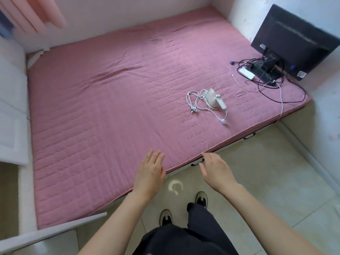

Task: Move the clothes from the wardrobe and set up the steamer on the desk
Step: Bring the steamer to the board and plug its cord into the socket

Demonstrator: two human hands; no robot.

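Dark trousers point(200, 234) and two black-and-white shoes point(165, 217) mark where a person stands on the pale tiled floor point(266, 172), at the edge of a pink quilted mattress point(110, 107). Both bare forearms reach forward. The left hand point(150, 170) hovers over the near edge of the mattress, fingers straight and together, holding nothing. The right hand point(215, 168) hangs just beside that edge, over the floor, fingers loosely spread and also empty. A small white steamer point(214, 101) rests on the mattress well beyond both hands, its white cord point(195, 102) looped loosely to its left. In the far right corner, a dark monitor point(294, 43) leans by the wall amid a tangle of black cables point(266, 83). Pink curtains point(31, 13) hang at upper left.
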